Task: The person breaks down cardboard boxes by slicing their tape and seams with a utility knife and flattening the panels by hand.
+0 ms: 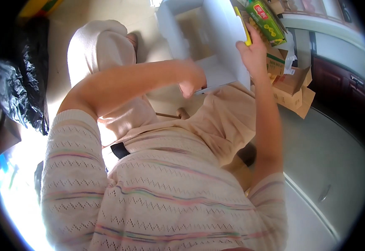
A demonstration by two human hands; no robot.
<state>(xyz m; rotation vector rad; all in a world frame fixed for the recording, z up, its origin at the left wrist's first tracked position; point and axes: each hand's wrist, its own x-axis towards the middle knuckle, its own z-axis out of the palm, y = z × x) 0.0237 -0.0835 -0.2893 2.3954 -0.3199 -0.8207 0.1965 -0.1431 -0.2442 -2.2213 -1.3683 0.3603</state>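
Note:
An open cardboard box (222,25), pale grey-white inside, is tilted above my lap with its inside facing me. My left hand (192,78) is closed at the box's near lower edge, slightly blurred, its fingertips partly hidden. On the right wall, my right hand (253,52) grips the box, thumb towards me and fingers folded behind. A bright yellow strip (243,26) runs along that wall under my right hand; whether it is a tool or the box's printed outside I cannot tell.
To the right stand a green printed carton (267,21) and opened brown cardboard boxes (289,90), near a dark red cabinet (337,77). A grey-green cabinet surface (316,146) lies below them. Black plastic bags (25,79) are at the left, on the tiled floor (149,25).

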